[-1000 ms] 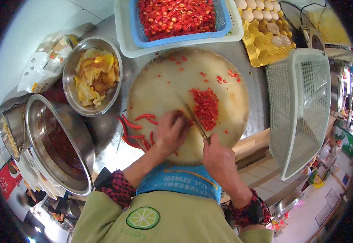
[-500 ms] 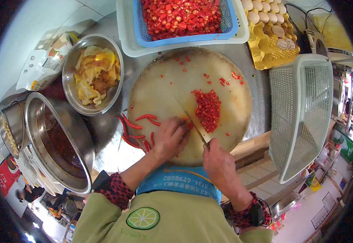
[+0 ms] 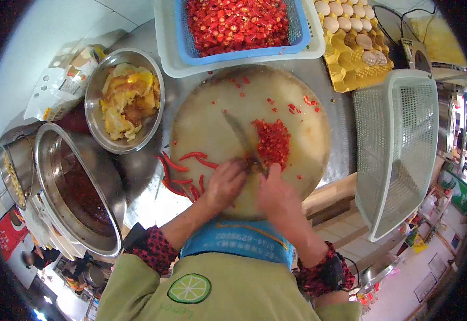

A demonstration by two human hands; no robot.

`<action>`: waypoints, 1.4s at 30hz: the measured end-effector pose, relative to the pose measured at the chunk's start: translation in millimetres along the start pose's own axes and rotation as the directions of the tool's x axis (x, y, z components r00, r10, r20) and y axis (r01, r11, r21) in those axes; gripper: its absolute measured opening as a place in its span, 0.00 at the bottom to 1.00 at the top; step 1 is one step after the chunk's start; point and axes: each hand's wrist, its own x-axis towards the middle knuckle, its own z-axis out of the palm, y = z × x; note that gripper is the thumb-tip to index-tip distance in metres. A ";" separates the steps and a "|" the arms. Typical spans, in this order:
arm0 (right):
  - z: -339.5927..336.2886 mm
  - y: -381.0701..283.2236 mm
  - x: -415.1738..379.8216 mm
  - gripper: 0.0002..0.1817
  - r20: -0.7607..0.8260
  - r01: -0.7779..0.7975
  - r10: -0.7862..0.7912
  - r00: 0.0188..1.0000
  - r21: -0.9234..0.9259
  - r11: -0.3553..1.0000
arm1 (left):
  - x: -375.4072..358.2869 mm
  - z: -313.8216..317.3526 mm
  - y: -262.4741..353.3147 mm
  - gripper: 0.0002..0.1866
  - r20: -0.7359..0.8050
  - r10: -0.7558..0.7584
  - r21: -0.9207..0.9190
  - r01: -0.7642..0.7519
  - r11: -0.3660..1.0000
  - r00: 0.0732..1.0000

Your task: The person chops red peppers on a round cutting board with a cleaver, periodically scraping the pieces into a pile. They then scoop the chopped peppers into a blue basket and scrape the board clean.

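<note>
The right hand (image 3: 276, 195) was clamped around the handle of a cleaver (image 3: 242, 140), its flat steel blade lying blurred across the round chopping board (image 3: 212, 123) with the edge against the heap of chopped red chilli (image 3: 272, 142). The left hand (image 3: 225, 183) was curled, fingers together, pinning a few whole chillies at the blade's near end; the chopping looked to be mid-stroke, and the next cut would call for the fingertips tucked back from the edge and fresh pods fed under it. More whole red chillies (image 3: 179, 174), slender, glossy and curved, lay at the board's left rim and on the steel desk (image 3: 142, 176). The board was pale, worn and wet-looking, flecked with red bits. Beyond it stood a blue perforated plastic basket (image 3: 297, 32) of cut chilli, a yellow moulded egg tray (image 3: 351, 59), a white mesh basket (image 3: 399, 144) upturned, and a steel bowl (image 3: 123, 99) of fried egg.
</note>
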 end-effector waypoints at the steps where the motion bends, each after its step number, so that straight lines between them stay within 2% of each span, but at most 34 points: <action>1: -2.7 2.1 0.8 0.11 0.010 -0.075 0.074 0.997 0.052 0.996 | -1.1 0.9 -0.1 0.14 -0.009 0.010 0.017 -0.010 1.000 1.000; 5: 2.5 15.0 -17.2 0.12 -0.009 -0.039 0.039 0.999 -0.017 0.999 | -2.1 -2.8 4.7 0.14 0.001 -0.001 0.063 0.001 0.998 1.000; 7: 7.1 18.6 -21.6 0.11 0.011 0.036 -0.036 0.999 -0.067 0.997 | 0.9 -5.8 4.6 0.14 0.008 0.006 0.049 -0.007 0.999 1.000; 11: 15.4 8.0 -17.8 0.10 0.027 0.053 -0.053 0.998 -0.022 0.998 | 1.8 -13.3 3.2 0.14 0.005 0.046 0.023 -0.046 0.999 0.999; 14: 12.3 -2.8 1.4 0.10 0.028 0.020 -0.017 0.999 -0.093 0.995 | -0.6 -6.6 -1.4 0.14 0.007 0.034 0.052 -0.034 0.998 0.999; 16: 8.6 -6.8 5.7 0.11 0.067 -0.146 0.141 0.988 0.081 0.986 | 0.9 -8.4 -1.4 0.15 -0.011 0.050 0.049 -0.050 0.998 0.999; 17: 9.1 -2.6 3.2 0.11 0.066 -0.146 0.141 0.988 0.083 0.986 | 0.7 -8.5 -0.6 0.15 -0.030 0.057 0.038 -0.056 0.998 0.998; 19: 8.7 10.6 -1.5 0.12 -0.125 0.007 0.009 0.992 0.123 0.992 | 2.2 -8.1 0.0 0.15 -0.020 0.029 0.030 -0.028 0.999 0.999; 20: 8.0 11.5 -5.2 0.12 -0.122 0.007 0.008 0.992 0.124 0.992 | 1.3 -8.1 0.2 0.15 -0.006 -0.004 0.023 0.004 1.000 1.000; 22: 4.3 10.5 -15.2 0.12 -0.012 -0.054 0.055 0.998 0.086 0.995 | -1.0 -6.2 -2.0 0.16 0.001 0.001 0.009 -0.001 1.000 1.000; 23: 5.9 11.2 -19.7 0.12 -0.017 -0.060 0.062 0.998 0.086 0.994 | 0.7 -4.9 -3.2 0.16 0.000 0.012 -0.005 -0.012 1.000 1.000; 25: 10.7 10.6 -24.8 0.12 -0.005 0.024 -0.024 1.000 0.005 1.000 | 1.8 -5.7 -4.9 0.16 -0.020 0.034 -0.021 -0.034 0.999 0.999; 28: 7.5 3.9 -21.2 0.13 0.088 -0.045 0.036 0.995 0.100 0.994 | 3.8 -11.9 -5.5 0.16 -0.019 0.058 -0.021 -0.058 0.998 0.998; 30: 17.0 -2.9 -10.1 0.13 0.091 -0.072 0.067 0.994 0.052 0.996 | 1.8 -12.5 -2.8 0.15 -0.003 0.076 -0.018 -0.076 0.997 0.997; 32: 10.6 -9.6 6.2 0.13 0.068 -0.086 0.086 0.994 -0.001 0.996 | 4.1 -11.4 -4.1 0.14 0.014 0.023 -0.029 -0.022 0.999 1.000; 34: -1.5 -18.6 10.2 0.13 0.106 -0.184 0.174 0.979 0.095 0.978 | 5.7 -14.9 -3.5 0.14 0.044 -0.003 -0.031 0.005 1.000 0.999; 35: 3.9 -11.9 8.5 0.13 0.100 -0.182 0.172 0.980 0.096 0.979 | 7.0 -15.4 -2.9 0.14 0.068 -0.036 -0.040 0.038 0.998 0.997; 37: 15.8 8.9 5.5 0.12 -0.159 -0.022 0.059 0.985 0.223 0.975 | 14.3 -25.3 5.3 0.15 0.026 -0.073 -0.082 0.075 0.994 0.997; 39: 6.6 11.1 -5.2 0.12 -0.140 -0.062 0.101 0.985 0.259 0.964 | 11.8 -37.2 8.5 0.15 -0.001 -0.127 -0.120 0.126 0.985 0.992; 41: 1.0 8.4 -10.7 0.12 -0.134 -0.102 0.147 0.980 0.299 0.949 | 9.7 -52.7 -0.3 0.15 -0.137 -0.252 -0.165 0.229 0.959 0.958; 42: -0.1 7.7 -12.3 0.12 -0.094 -0.109 0.132 0.987 0.221 0.969 | 9.9 -60.1 -1.9 0.15 -0.138 -0.246 -0.162 0.223 0.961 0.960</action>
